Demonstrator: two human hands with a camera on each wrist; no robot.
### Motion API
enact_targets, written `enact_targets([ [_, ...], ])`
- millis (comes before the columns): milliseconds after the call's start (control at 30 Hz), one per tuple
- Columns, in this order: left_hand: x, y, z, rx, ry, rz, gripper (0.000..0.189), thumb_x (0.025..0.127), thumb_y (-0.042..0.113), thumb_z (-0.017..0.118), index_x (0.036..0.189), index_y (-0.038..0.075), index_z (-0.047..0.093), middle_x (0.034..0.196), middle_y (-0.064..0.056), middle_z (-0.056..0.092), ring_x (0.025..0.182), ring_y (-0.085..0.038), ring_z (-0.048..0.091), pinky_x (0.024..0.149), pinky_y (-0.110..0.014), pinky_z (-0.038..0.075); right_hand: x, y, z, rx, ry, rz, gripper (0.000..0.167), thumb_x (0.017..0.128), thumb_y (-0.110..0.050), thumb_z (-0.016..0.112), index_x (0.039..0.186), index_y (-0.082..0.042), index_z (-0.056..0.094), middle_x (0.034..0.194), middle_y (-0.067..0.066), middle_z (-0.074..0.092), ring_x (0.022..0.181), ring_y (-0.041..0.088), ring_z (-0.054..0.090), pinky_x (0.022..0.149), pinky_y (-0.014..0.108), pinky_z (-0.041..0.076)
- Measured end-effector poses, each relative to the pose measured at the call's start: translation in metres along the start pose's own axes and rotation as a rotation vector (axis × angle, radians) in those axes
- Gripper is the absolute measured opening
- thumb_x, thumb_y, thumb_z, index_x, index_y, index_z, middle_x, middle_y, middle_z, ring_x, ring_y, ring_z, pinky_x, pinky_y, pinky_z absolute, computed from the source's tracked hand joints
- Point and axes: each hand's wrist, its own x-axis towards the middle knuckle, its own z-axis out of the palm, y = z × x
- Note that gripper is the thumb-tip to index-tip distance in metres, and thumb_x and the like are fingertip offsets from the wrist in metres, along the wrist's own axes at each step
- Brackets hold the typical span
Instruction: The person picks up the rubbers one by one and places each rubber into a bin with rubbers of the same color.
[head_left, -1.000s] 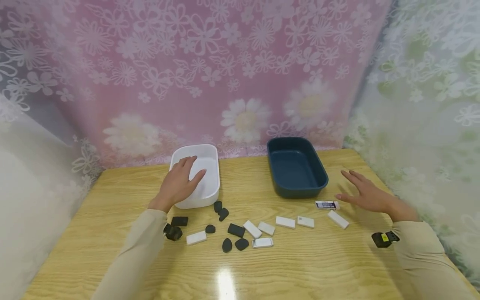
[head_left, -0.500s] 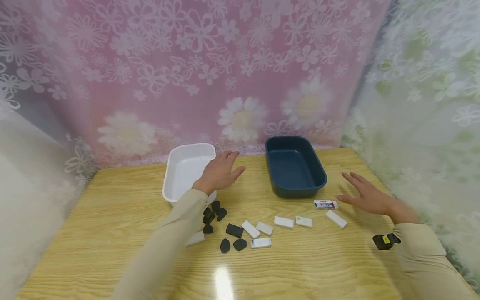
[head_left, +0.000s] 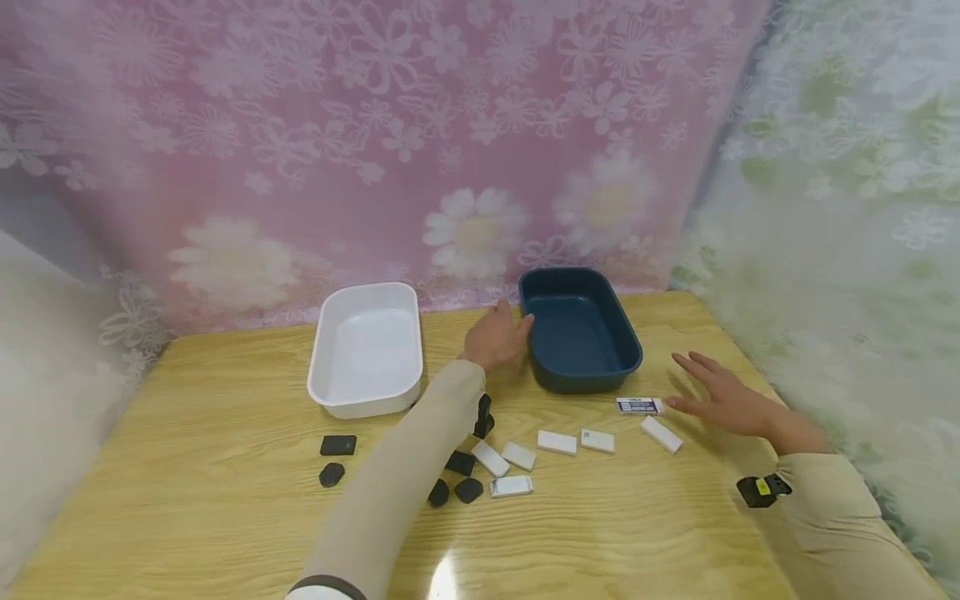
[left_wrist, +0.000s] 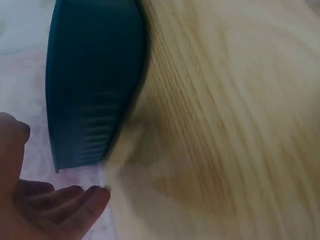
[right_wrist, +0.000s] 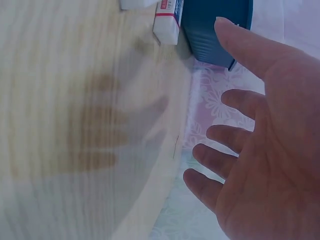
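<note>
My left hand (head_left: 495,337) is beside the left wall of the dark blue bin (head_left: 581,383), thumb near its rim. In the left wrist view its fingers (left_wrist: 82,212) are relaxed, with a gap between them and the bin. Over the right side of the table hovers my right hand (head_left: 723,400), fingers spread, holding nothing. Closest to it lie an eraser in a printed sleeve (head_left: 639,406) and a plain white block (head_left: 662,434). Both bins look bare inside; the white bin (head_left: 318,367) stands at the left.
Several white blocks (head_left: 557,442) lie in a loose row in front of the blue bin. Dark pieces, among them a black block (head_left: 338,445) and a rounded black piece (head_left: 468,490), are scattered nearer; my left sleeve (head_left: 405,467) hides some. A floral curtain (head_left: 472,233) hangs behind the table.
My left hand has moved right, from above the white bin to the blue bin's left side. The right hand stays nearly in place. The view has shifted slightly.
</note>
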Motion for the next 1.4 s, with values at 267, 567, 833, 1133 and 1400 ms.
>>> enact_targets([
  [267,0.017,0.005,0.018,-0.339,0.042,-0.077,0.055,0.100,0.038,0.044,0.133,-0.005,0.038,0.108,-0.021,0.060,0.090,-0.033,0.062,0.083,-0.043,0.048,-0.004,-0.003,0.007,0.023,-0.004,0.006,0.077,0.093,-0.036,0.062,0.148,0.003,0.024,0.148,0.036,0.012,0.130,0.060,0.013,0.092,0.074,0.018],
  [567,0.028,0.021,0.024,-0.461,-0.013,-0.196,0.059,0.096,0.017,0.045,0.145,-0.007,0.022,0.108,-0.022,0.058,0.086,-0.032,0.056,0.074,-0.040,0.045,-0.011,-0.005,0.013,0.025,-0.006,0.005,0.073,0.094,-0.036,0.060,0.147,0.003,0.027,0.149,0.035,0.012,0.131,0.059,0.013,0.093,0.073,0.019],
  [833,0.035,0.030,0.026,-0.406,-0.074,-0.293,0.063,0.098,0.022,0.051,0.147,-0.002,0.020,0.119,-0.023,0.054,0.100,-0.036,0.058,0.078,-0.043,0.049,-0.018,-0.001,0.018,0.003,0.003,-0.021,0.068,0.095,-0.032,0.059,0.144,0.006,0.030,0.147,0.037,0.014,0.129,0.060,0.015,0.092,0.073,0.021],
  [1133,0.042,0.033,0.029,-0.355,-0.102,-0.319,0.067,0.097,0.021,0.052,0.148,-0.001,0.015,0.067,-0.010,0.055,0.048,-0.019,0.046,0.045,-0.031,0.038,-0.019,-0.008,0.019,-0.020,0.065,-0.078,0.056,0.096,-0.028,0.059,0.137,0.005,0.043,0.139,0.031,0.034,0.124,0.053,0.031,0.093,0.067,0.028],
  [1400,0.041,0.047,0.029,-0.252,-0.098,-0.361,0.067,0.094,0.014,0.056,0.147,-0.001,0.017,0.057,-0.007,0.051,0.043,-0.017,0.038,0.042,-0.031,0.032,-0.028,-0.029,0.018,0.002,0.027,-0.051,0.040,0.093,-0.034,0.062,0.119,-0.003,0.061,0.111,0.009,0.056,0.086,0.018,0.053,0.070,0.035,0.048],
])
